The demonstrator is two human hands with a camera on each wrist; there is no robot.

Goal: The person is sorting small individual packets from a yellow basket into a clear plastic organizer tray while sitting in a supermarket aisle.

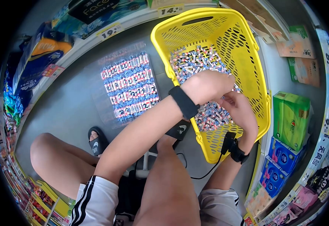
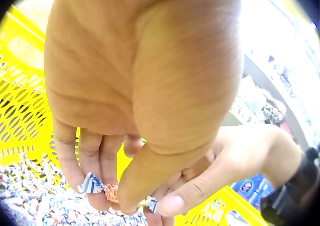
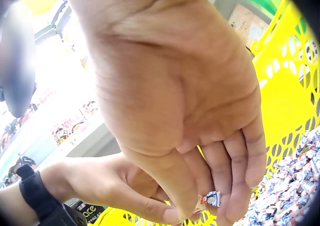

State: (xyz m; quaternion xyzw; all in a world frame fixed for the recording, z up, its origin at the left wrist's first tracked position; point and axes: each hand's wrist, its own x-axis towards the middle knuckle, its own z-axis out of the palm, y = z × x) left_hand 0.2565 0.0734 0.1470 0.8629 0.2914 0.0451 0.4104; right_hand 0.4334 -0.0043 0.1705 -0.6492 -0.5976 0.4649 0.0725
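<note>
Over the yellow shopping basket (image 1: 260, 81), my left hand (image 1: 209, 86) and right hand (image 1: 241, 109) meet. In the left wrist view, the left hand (image 2: 135, 80) pinches a twist-wrapped candy (image 2: 111, 192) between thumb and fingers; a blue-and-white twisted end sticks out. The right thumb lies by the other end. In the right wrist view, the right hand (image 3: 185, 90) pinches a candy wrapper (image 3: 214, 199) with its blue-and-white end showing. Many similar wrapped candies (image 1: 198, 62) cover the basket's bottom. Fingertips are partly hidden in the head view.
Left of the basket, a clear flat container (image 1: 125, 49) on the grey floor holds candies in rows (image 1: 130, 90). Shelves with tissue packs (image 1: 290, 118) flank the basket on the right. Sandalled feet (image 1: 98, 141) and bare knees are close below. A black cable (image 1: 206, 177) runs to the right wrist.
</note>
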